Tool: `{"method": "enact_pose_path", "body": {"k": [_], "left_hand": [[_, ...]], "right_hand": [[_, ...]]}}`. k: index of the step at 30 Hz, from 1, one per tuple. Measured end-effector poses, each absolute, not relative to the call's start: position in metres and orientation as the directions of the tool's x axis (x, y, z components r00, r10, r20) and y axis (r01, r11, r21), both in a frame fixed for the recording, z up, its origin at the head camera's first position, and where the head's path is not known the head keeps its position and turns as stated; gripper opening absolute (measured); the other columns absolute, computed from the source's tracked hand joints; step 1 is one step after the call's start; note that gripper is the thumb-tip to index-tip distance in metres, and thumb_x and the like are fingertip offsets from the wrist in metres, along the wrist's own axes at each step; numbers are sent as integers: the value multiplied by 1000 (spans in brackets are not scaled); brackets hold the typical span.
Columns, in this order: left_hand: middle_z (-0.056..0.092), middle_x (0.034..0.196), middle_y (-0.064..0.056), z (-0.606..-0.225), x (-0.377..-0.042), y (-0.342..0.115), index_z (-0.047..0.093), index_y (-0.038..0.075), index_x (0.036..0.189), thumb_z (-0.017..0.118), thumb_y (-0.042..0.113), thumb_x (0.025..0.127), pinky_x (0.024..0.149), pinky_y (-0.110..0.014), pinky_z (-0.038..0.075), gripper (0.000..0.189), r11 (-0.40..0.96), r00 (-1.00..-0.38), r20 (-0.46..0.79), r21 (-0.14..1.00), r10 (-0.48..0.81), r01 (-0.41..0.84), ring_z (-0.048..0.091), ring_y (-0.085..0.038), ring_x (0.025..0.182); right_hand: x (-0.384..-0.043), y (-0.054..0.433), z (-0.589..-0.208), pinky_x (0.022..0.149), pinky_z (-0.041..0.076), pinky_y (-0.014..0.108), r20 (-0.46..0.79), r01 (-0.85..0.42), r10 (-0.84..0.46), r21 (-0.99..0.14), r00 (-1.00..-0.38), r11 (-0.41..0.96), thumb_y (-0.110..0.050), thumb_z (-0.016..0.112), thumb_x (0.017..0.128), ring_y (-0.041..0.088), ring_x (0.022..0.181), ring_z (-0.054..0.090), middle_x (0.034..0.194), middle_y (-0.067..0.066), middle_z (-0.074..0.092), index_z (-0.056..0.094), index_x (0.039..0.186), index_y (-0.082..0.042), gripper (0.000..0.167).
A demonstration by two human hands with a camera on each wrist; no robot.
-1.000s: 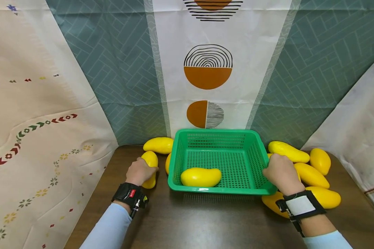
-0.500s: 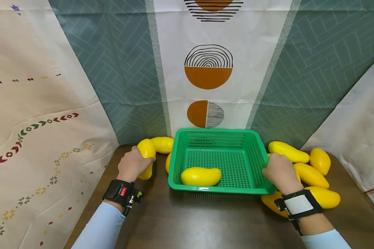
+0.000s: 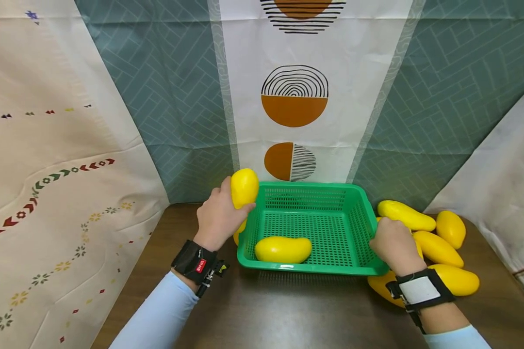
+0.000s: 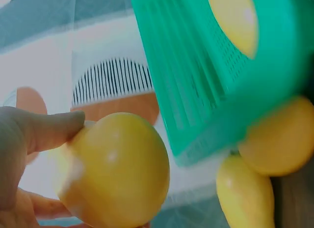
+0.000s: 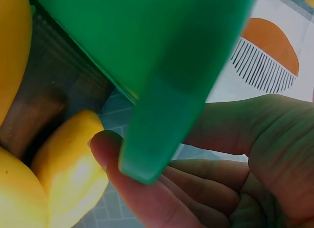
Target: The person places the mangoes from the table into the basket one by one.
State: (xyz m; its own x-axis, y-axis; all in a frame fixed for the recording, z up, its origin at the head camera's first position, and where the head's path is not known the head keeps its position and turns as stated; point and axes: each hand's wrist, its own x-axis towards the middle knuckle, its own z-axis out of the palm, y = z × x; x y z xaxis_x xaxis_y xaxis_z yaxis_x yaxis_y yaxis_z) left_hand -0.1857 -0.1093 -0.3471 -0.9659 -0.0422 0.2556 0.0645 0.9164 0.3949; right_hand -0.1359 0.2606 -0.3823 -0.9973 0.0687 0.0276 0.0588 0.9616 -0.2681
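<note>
My left hand [image 3: 220,215] grips a yellow mango [image 3: 244,188], raised at the left rim of a green plastic basket [image 3: 305,267]. Up close in the left wrist view, thumb and fingers wrap around the held mango [image 4: 120,171]. Inside the basket, one mango [image 3: 283,249] lies on its side at the front left. My right hand [image 3: 393,245] holds the basket's right rim; in the right wrist view the green rim [image 5: 152,149] passes between its thumb and fingers.
Several mangoes [image 3: 438,248] lie on the brown table [image 3: 288,315] right of the basket, some partly behind the right hand. At the left, two mangoes [image 4: 245,191] sit beside the basket in the left wrist view. A patterned cloth [image 3: 192,160] hangs behind.
My left hand has lifted the mango off the table's left side and carried it up and right to the basket's rim. My right hand stays on the right rim.
</note>
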Motion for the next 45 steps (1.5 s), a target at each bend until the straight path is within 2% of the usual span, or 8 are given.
{"method": "enact_pose_path", "body": {"k": [6, 13, 19, 23, 30, 33, 37, 45], "left_hand": [[57, 105, -10, -345, -189, -77, 29, 18, 144, 66, 59, 75, 54, -35, 42, 88, 919, -960, 274, 359, 61, 161, 57, -22, 71], [57, 99, -8, -350, -195, -56, 32, 17, 142, 68, 58, 74, 53, -36, 44, 87, 932, -956, 256, 289, 144, 218, 55, -20, 69], [57, 113, -8, -358, -203, -48, 30, 19, 143, 66, 61, 74, 59, -41, 46, 88, 958, -974, 133, 197, 183, 207, 58, -22, 78], [56, 120, -10, -362, -210, -46, 29, 17, 144, 67, 58, 74, 62, -42, 47, 90, 957, -969, 59, 153, 240, 246, 60, -24, 84], [60, 112, -9, -369, -220, -42, 36, 9, 137, 72, 54, 72, 67, -42, 49, 86, 936, -948, 6, 153, 319, 316, 60, -23, 86], [60, 117, -9, -371, -223, -39, 37, 7, 138, 72, 53, 72, 74, -44, 51, 88, 926, -936, -18, 153, 351, 344, 59, -22, 94], [58, 124, -7, -374, -225, -35, 33, 10, 143, 73, 52, 73, 81, -45, 50, 91, 916, -919, -65, 133, 390, 379, 57, -21, 103], [51, 134, -7, -382, -230, -29, 34, 15, 143, 74, 48, 75, 85, -46, 49, 86, 905, -895, -144, 113, 422, 409, 53, -24, 115]], "right_hand": [[-136, 261, -383, 42, 36, 26, 22, 68, 77, -275, -997, 959, -5, 64, 77, 20, 44, 44, 51, 2, 31, 46, 58, -5, 26], [-133, 261, -383, 41, 35, 25, 11, 80, 87, -281, -996, 956, -5, 63, 77, 20, 43, 44, 51, 1, 30, 46, 57, -5, 27], [-133, 261, -383, 42, 37, 26, -15, 99, 99, -293, -995, 951, -6, 64, 78, 21, 45, 45, 52, 2, 31, 47, 59, -5, 25], [-134, 261, -382, 41, 37, 26, -26, 102, 99, -295, -995, 950, -7, 64, 78, 21, 45, 46, 52, 2, 32, 48, 59, -4, 24], [-135, 263, -382, 41, 37, 26, -6, 86, 87, -284, -996, 955, -6, 64, 77, 21, 45, 46, 51, 3, 34, 48, 59, -4, 24], [-136, 263, -381, 41, 36, 26, 16, 70, 78, -280, -997, 957, -6, 64, 77, 21, 44, 45, 51, 3, 33, 48, 58, -4, 25], [-137, 263, -381, 42, 36, 26, 30, 64, 76, -282, -997, 957, -6, 65, 77, 21, 45, 45, 51, 2, 33, 48, 58, -4, 25], [-137, 263, -382, 42, 36, 27, 31, 74, 85, -274, -996, 959, -6, 67, 76, 21, 46, 45, 51, 2, 32, 47, 57, -5, 27]]}}
